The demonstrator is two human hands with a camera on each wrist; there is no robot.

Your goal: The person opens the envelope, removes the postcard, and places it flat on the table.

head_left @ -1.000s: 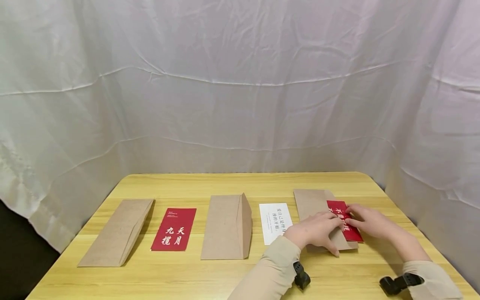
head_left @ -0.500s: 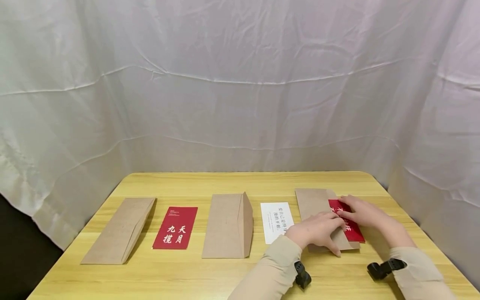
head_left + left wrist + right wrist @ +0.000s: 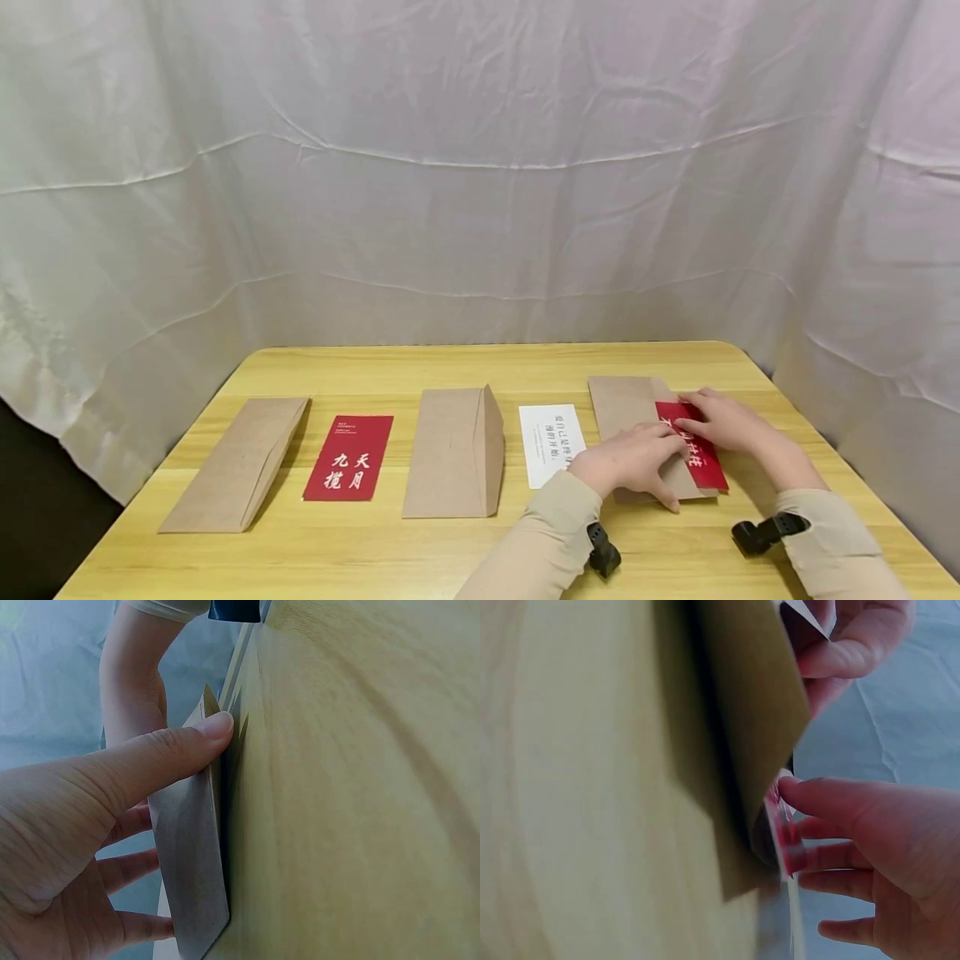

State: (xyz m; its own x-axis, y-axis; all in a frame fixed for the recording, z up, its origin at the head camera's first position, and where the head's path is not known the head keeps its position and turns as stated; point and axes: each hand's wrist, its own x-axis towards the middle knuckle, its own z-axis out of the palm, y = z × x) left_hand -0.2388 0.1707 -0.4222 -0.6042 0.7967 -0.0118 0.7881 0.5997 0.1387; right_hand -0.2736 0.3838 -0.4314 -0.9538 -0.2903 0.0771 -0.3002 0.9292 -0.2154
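Note:
In the head view my left hand point(image 3: 633, 458) rests on a brown paper envelope point(image 3: 622, 400) at the table's right side. Its fingertips touch the upper face, and in the left wrist view the thumb point(image 3: 176, 754) lies across the near edge. A red card point(image 3: 697, 458) with white characters lies over the envelope's open flap end. My right hand point(image 3: 731, 425) touches this card from above with thumb and fingers spread. In the right wrist view the fingers point(image 3: 832, 856) reach the red card point(image 3: 778, 832), and the envelope's edge point(image 3: 757, 697) stands slightly off the table. The card's left end is partly hidden.
A white printed card point(image 3: 543, 450) lies left of my left hand. Farther left are a brown envelope point(image 3: 446, 454) with its flap raised, a red card point(image 3: 348, 458) and another brown envelope point(image 3: 228, 467). A pale curtain point(image 3: 480, 233) hangs behind the table.
My right hand has moved left and slightly away over the red card, from its right side toward its far end. The card has shifted slightly toward me; my left hand stays put.

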